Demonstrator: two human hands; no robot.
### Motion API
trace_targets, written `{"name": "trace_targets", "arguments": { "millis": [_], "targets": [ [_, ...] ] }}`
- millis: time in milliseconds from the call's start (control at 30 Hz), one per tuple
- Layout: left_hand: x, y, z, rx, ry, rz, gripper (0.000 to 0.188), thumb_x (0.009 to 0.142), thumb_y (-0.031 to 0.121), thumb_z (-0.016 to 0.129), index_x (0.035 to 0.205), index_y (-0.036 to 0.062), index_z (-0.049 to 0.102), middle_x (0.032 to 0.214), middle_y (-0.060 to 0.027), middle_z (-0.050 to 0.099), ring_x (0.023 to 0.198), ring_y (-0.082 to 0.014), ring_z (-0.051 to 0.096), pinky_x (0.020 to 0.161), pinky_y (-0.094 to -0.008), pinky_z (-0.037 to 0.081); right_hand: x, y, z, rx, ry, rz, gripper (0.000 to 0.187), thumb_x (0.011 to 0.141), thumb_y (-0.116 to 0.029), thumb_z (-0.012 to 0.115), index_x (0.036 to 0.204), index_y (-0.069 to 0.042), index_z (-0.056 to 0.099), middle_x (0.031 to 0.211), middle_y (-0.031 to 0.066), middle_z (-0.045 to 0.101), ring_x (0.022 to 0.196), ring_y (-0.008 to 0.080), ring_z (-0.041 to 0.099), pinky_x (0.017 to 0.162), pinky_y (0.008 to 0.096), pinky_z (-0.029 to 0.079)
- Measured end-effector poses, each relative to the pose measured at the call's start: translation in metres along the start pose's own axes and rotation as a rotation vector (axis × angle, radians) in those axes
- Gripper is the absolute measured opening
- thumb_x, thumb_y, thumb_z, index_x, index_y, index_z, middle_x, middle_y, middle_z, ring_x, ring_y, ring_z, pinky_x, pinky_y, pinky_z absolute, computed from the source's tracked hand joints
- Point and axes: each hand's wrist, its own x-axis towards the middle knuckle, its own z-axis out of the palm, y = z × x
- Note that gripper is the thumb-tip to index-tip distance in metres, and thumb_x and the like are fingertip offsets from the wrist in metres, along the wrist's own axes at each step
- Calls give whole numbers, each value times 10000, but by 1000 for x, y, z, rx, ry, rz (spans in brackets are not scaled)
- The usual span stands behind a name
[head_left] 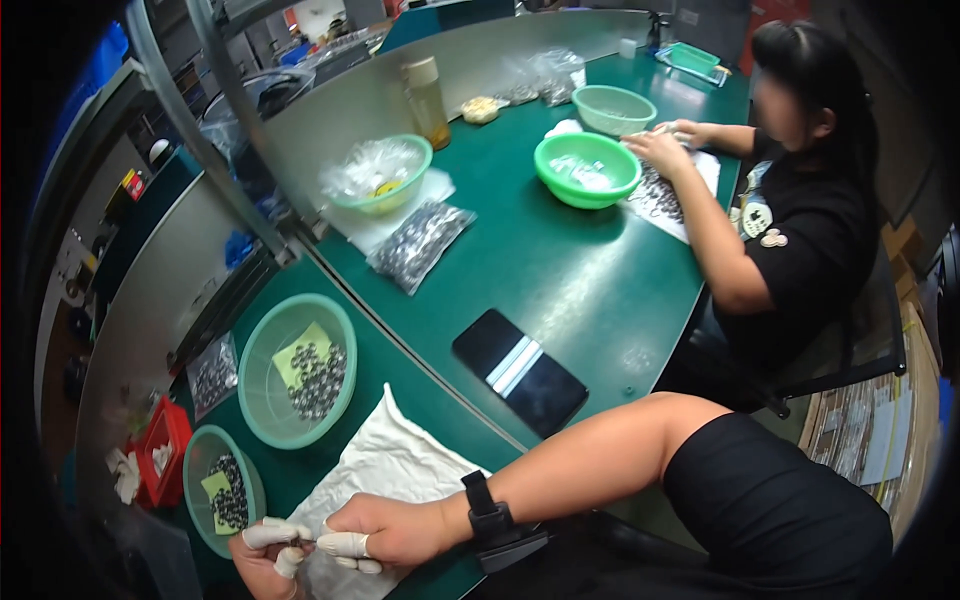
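Note:
My left hand (268,562) and my right hand (388,528) meet over a white cloth (385,450), both wearing white finger cots. The fingers of each are pinched together. Something small and dark shows at the left fingertips, too small to name; whatever the right fingers grip is hidden. Just beyond the left hand stands a small green basin (253,478) with dark, shiny little metal parts and a yellow note inside. A larger pale green basin (345,395) behind it holds more small metal parts (318,385) and another yellow note.
A red bin (172,440) and a bag of parts (213,376) lie at the left. A black phone (520,370) rests mid-table, a bagged heap of parts (421,246) farther off. Across the table, a person (800,200) works beside a bright green basin (588,195).

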Motion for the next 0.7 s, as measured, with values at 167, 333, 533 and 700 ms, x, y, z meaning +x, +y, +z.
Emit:
{"name": "trace_targets", "arguments": {
  "millis": [167,333,533,700],
  "targets": [
    [-3,-2,-5,-48,58,-163,138,848,19,628,973,-38,641,901,-97,663,779,-170,613,729,-287,484,3,7,-2,-146,2,-72,331,999,-259,461,750,-46,508,607,-12,484,536,58,431,494,224,367],
    [1,7,2,88,-22,-27,144,830,3,638,968,-36,645,927,-102,667,794,-162,618,744,-276,488,4,7,-2,5,-42,-51,322,998,-251,458,760,-43,520,611,-12,482,532,62,425,489,226,357],
    [0,7,-1,-65,25,-283,135,821,-8,646,951,-45,647,903,-100,668,807,-165,623,761,-282,491,2,-2,0,-57,-19,-9,327,1003,-269,449,757,-59,500,600,-18,464,521,64,415,478,225,352],
    [2,5,9,54,-2,-42,150,836,-25,612,979,-55,648,907,-106,662,792,-157,613,734,-264,492,4,14,-4,50,-53,56,320,1002,-262,448,758,-63,506,607,-20,475,519,59,417,469,223,349]
  ]
}}
